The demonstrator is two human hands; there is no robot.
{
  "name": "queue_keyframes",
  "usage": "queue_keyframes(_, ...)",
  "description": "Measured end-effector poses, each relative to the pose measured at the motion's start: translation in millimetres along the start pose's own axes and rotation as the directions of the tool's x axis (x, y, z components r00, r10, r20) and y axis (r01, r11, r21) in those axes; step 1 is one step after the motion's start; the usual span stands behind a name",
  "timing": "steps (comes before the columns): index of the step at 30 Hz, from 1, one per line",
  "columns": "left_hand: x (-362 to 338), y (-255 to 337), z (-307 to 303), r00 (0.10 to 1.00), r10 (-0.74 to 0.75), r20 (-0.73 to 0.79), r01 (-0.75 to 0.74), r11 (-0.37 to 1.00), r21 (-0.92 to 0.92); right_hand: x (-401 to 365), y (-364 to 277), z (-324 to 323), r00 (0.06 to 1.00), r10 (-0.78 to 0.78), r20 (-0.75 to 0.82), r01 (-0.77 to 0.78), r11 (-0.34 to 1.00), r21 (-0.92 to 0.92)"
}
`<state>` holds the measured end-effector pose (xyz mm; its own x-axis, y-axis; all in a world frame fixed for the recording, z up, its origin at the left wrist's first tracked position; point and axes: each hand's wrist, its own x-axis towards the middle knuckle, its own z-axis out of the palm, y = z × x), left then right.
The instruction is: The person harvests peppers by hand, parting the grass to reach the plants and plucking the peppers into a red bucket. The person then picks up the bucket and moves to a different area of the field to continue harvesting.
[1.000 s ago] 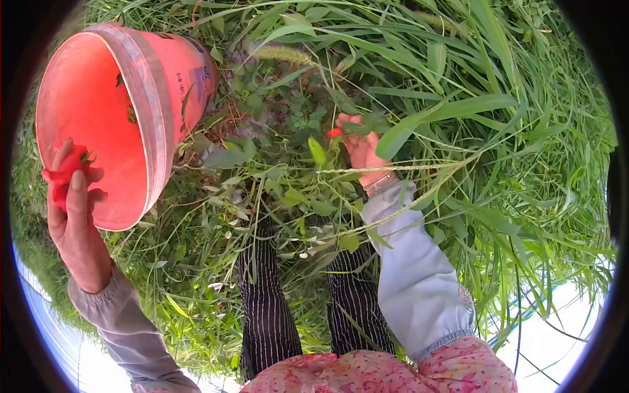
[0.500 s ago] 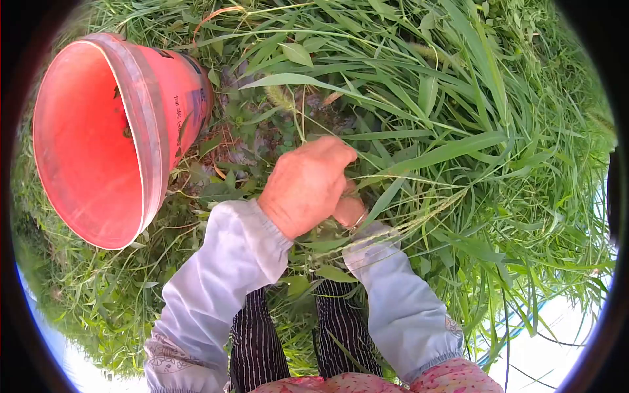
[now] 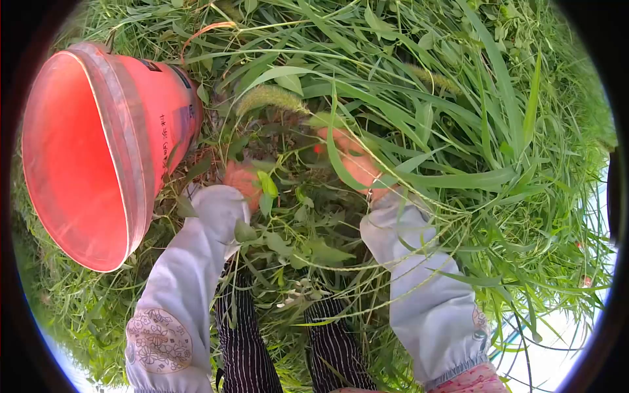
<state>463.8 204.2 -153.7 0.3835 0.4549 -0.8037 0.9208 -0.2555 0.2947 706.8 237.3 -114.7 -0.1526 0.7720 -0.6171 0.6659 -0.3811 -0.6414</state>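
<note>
Low among leafy stems, my left hand (image 3: 242, 181) is partly covered by leaves, and its fingers cannot be made out. My right hand (image 3: 352, 158) reaches into the plants at the centre, behind long grass blades. Its fingertips are hidden, and a thin bracelet circles the wrist. A small red thing (image 3: 318, 149) shows beside its fingers. Between the two hands stand green leafy stems (image 3: 288, 242). A fuzzy grass seed head (image 3: 272, 98) arches above them.
The red bucket (image 3: 145, 124) lies tipped on its side at the left, its mouth facing left. Tall grass (image 3: 458, 131) fills the right. My striped trouser legs (image 3: 247, 334) are at the bottom.
My hands were together at the centre and are now apart, the left lower and to the left, the right higher among the stems. The bucket appears slightly lower and further left in view.
</note>
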Motion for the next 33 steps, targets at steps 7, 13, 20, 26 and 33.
queue_keyframes(7,-18,14,16,0.973,-0.066,-0.222,0.038,0.991,-0.13,60,28,-109,0.955,-0.277,-0.106,0.034,0.456,-0.889)
queue_keyframes(13,-32,-4,28,0.964,-0.072,-0.255,-0.021,0.938,-0.346,42,54,-235,0.945,-0.03,-0.326,0.003,0.997,-0.083)
queue_keyframes(20,-38,4,12,0.835,-0.259,-0.485,-0.142,0.75,-0.645,29,19,-230,0.918,0.086,-0.388,-0.027,0.987,0.157)
queue_keyframes(26,-13,72,-138,0.757,0.089,-0.647,-0.514,0.693,-0.506,29,49,-219,0.969,0.05,-0.242,-0.037,0.998,0.058)
queue_keyframes(33,85,112,-129,0.962,0.093,-0.258,-0.012,0.954,0.3,22,36,-188,0.99,0.119,-0.071,-0.093,0.951,0.294)
